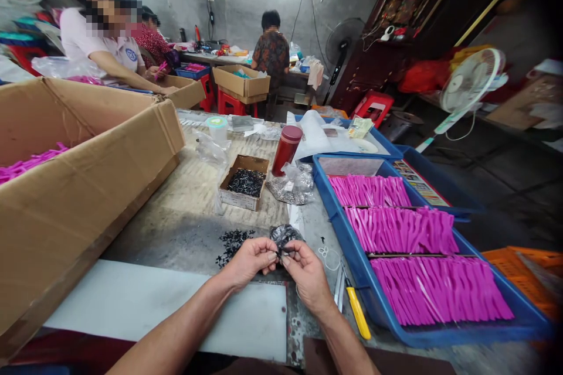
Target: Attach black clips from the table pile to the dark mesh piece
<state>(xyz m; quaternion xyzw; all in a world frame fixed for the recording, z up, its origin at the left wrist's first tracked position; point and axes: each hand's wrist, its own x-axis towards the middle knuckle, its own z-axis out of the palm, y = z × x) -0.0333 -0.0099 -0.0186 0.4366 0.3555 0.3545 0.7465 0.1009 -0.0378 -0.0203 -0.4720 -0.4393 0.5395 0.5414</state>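
My left hand (249, 260) and my right hand (307, 274) meet over the table's near edge. Both pinch a small clear plastic bag (285, 236) filled with tiny black parts, fingers closed on its lower edge. A loose heap of the same black parts (231, 244) lies on the table just left of the bag. A white board (145, 307) lies under my left forearm. Right of my right hand rest a yellow-handled tool (357, 312) and a little white loop (324, 255).
A blue tray (352, 249) at right holds rows of pink plastic strips (402, 229). A big cardboard box (83, 187) fills the left. A small carton of black parts (244, 183), a red bottle (286, 150) and more bags sit mid-table. Other people work behind.
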